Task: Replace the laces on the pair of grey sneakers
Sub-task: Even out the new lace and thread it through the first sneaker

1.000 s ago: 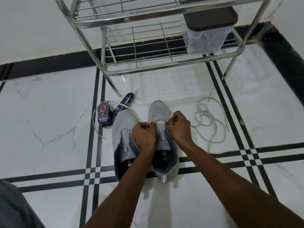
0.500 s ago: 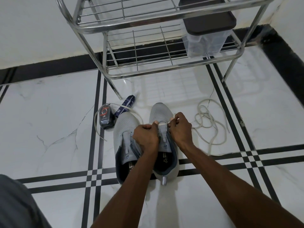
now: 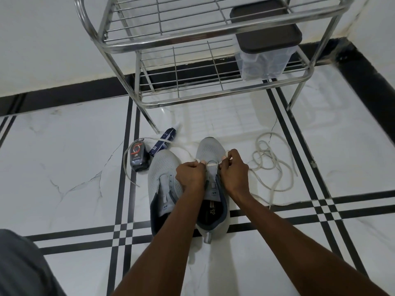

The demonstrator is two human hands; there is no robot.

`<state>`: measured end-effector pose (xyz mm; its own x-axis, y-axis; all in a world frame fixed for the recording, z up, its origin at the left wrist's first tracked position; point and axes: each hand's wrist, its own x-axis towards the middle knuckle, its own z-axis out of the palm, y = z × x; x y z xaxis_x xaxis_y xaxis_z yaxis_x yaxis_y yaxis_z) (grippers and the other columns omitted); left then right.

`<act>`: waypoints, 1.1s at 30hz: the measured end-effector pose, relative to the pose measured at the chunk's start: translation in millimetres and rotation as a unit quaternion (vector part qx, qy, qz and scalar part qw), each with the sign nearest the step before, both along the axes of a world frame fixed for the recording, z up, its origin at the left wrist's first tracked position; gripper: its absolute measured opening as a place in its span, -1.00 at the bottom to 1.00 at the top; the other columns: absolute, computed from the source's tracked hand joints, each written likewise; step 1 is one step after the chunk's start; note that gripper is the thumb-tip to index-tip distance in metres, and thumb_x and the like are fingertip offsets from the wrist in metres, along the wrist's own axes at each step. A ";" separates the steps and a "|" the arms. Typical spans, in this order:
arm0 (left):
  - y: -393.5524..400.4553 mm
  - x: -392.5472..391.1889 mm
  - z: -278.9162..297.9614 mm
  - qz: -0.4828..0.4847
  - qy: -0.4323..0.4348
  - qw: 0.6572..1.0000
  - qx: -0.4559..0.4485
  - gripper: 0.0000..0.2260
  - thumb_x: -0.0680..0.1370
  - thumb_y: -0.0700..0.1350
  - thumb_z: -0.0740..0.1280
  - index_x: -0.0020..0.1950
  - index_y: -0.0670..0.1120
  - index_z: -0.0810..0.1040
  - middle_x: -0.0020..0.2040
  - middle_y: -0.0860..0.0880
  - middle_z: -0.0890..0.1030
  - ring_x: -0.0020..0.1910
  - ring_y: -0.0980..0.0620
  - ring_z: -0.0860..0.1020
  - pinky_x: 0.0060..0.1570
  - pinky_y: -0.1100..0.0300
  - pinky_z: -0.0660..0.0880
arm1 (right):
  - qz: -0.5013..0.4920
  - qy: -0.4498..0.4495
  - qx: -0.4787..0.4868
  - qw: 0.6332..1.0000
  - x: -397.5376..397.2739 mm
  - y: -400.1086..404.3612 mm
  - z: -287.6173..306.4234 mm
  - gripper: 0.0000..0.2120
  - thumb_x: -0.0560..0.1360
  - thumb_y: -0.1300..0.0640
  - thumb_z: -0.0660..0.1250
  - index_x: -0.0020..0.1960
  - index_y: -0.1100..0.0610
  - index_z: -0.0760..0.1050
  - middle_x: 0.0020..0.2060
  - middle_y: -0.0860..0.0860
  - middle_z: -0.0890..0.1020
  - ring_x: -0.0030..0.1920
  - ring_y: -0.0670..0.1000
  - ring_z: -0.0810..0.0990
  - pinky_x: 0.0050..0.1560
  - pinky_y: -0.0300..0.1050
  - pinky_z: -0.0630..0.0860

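Grey mesh covers both sneakers, which sit side by side on the white marble floor with toes toward twelve o'clock. We have the left sneaker at nine o'clock of the right sneaker, the two touching along their inner sides. Our left hand and right hand meet over the right sneaker's eyelets. Each grip is curled and pinches the white lace, which runs as a short taut span between the two hands across the tongue. From the right hand the lace trails off toward three o'clock into a loose coil lying on the floor. A second white lace loops on the floor at nine o'clock of the left sneaker, curving around a dark shoe-polish container. Just beside that container, toward one o'clock of it, lies a dark blue tube, tilted, with the lace crossing over it. At twelve o'clock stands a steel wire rack against the wall, and on its lower shelf rests a clear plastic box with a dark lid. Black stripes cross the floor tiles beneath our forearms. At seven o'clock a patch of grey cloth fills the corner; we cannot tell what it belongs to.
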<state>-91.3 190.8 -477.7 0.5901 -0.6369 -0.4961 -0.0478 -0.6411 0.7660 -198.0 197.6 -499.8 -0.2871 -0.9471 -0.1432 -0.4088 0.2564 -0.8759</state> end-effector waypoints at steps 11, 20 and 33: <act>7.2 0.3 -5.0 -0.047 0.023 0.998 -0.031 -0.79 0.55 -0.08 0.47 0.07 -0.20 0.69 -0.02 -0.11 0.71 -0.02 -0.04 0.65 0.07 0.17 0.56 | -0.001 0.009 0.009 1.000 -4.1 3.9 -0.8 -0.82 0.66 0.09 0.15 -0.12 0.07 0.29 -0.30 0.14 0.60 -0.27 0.18 0.60 -0.28 0.10 0.53; 0.1 8.9 1.6 -0.144 0.087 0.985 -0.040 -0.82 0.68 -0.08 0.28 0.04 -0.14 0.62 -0.11 -0.04 0.64 -0.14 0.05 0.56 -0.13 0.21 0.48 | 0.045 -0.079 0.097 0.991 -10.8 -8.2 16.7 -0.97 0.53 0.15 0.35 -0.07 0.11 0.54 -0.20 -0.03 0.64 -0.20 -0.06 0.57 -0.21 -0.27 0.46; -19.9 14.9 89.5 -0.240 0.050 0.952 -0.181 -0.73 0.74 -0.12 0.14 -0.01 -0.16 0.59 -0.11 -0.05 0.70 -0.09 0.12 0.66 -0.18 0.50 0.46 | 0.105 -0.142 0.075 0.981 -6.0 -34.8 107.1 -0.71 0.69 0.06 0.14 0.05 0.10 0.63 -0.07 -0.06 0.73 -0.05 -0.11 0.69 -0.06 -0.19 0.52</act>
<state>-76.4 170.9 -388.3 0.1486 -0.9616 -0.2306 -0.1845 -0.2560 0.9489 -204.0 162.8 -392.6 -0.0165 -0.9435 -0.3311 -0.2102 0.3270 -0.9214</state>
